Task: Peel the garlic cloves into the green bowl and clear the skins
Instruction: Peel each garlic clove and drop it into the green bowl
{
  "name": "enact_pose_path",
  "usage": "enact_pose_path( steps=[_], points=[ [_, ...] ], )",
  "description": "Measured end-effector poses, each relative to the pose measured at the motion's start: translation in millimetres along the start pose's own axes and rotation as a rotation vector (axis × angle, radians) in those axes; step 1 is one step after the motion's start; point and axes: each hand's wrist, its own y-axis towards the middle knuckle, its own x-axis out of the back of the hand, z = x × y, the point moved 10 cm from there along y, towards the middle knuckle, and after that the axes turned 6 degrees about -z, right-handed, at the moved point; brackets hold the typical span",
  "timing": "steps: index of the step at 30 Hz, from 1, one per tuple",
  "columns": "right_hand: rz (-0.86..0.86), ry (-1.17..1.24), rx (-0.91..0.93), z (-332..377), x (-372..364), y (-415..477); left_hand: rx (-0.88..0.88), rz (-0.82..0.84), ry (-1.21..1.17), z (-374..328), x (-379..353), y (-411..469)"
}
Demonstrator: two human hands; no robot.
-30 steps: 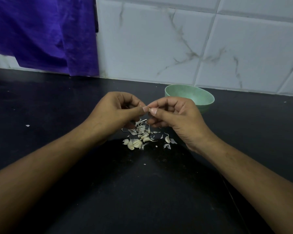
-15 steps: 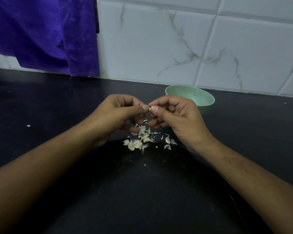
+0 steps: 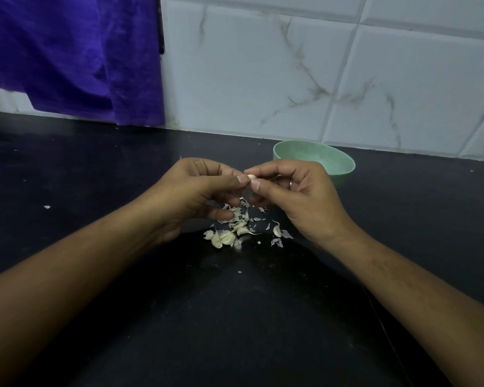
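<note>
Hands: you have 2 in view, your left hand (image 3: 199,188) and your right hand (image 3: 299,196), thumbs almost meeting above the desk (image 3: 235,317).
Left grip: thumb and forefinger closed tight on 1 garlic clove (image 3: 251,177); the other fingers are curled under.
Right grip: thumb and forefinger pinch that same clove from the other side; 1 ring (image 3: 291,184) shows on a curled finger.
Held clove: 1, pale, only a small part showing between your fingertips, in the air above the pile.
Green bowl (image 3: 327,160): 1, upright on the desk just behind your right hand, near the wall. Your hand hides its near side, so you cannot tell what it holds.
Loose cloves (image 3: 227,237): at least 5 on the desk under your hands. The exact count cannot be told, as skins lie mixed in.
Skins (image 3: 285,234): many small flakes around the cloves, too fine to count; 1 stray flake (image 3: 47,207) lies well apart to the left.
Backdrop: 1 purple cloth (image 3: 76,57) hangs at the left of the tiled wall (image 3: 263,74).
</note>
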Motion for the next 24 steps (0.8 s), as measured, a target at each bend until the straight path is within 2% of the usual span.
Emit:
enact_pose_path(
  steps=[7, 14, 24],
  points=[
    [-0.032, -0.089, 0.084, 5.4, 1.3, 0.3, 0.015, -0.01, -0.002, -0.9, -0.5, -1.6],
    [-0.045, -0.192, 0.137, 5.8, -1.1, -3.4, -0.01, -0.091, 0.018, -1.3, 2.5, -4.0],
    [-0.039, -0.23, 0.194, 11.1, -10.8, -5.1, 0.004, -0.167, -0.021, -0.2, 2.9, -5.6]
  ],
)
